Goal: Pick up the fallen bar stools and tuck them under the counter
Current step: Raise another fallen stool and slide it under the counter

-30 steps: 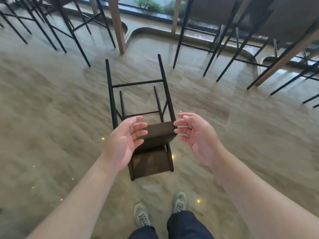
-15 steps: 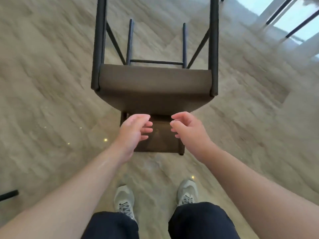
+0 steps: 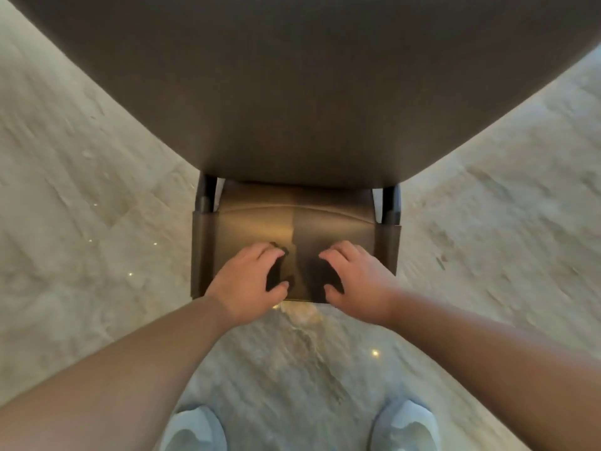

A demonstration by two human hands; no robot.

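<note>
Stool: the bar stool [image 3: 299,92] lay on its side on the pale stone floor [image 3: 81,222], seat filling the top of the view.
Backrest: the backrest [image 3: 292,229] lay below the seat, nearest the person.
Left hand: left hand [image 3: 250,281] hovered over the backrest, fingers curled, grip uncertain.
Right hand: right hand [image 3: 354,275] just beside it, likewise.
Shoes: two pale shoes [image 3: 192,431] stood below the backrest.

No readable text, labels, brands, numbers or signs anywhere in the head view. Bar stool [image 3: 299,92] surfaces are plain brown, no tag or print showing. Shoes [image 3: 406,428] at the bottom edge show no legible logo; they are cut off and blurred. Floor [image 3: 81,206] is bare stone pattern with small light glints only, no markings.
</note>
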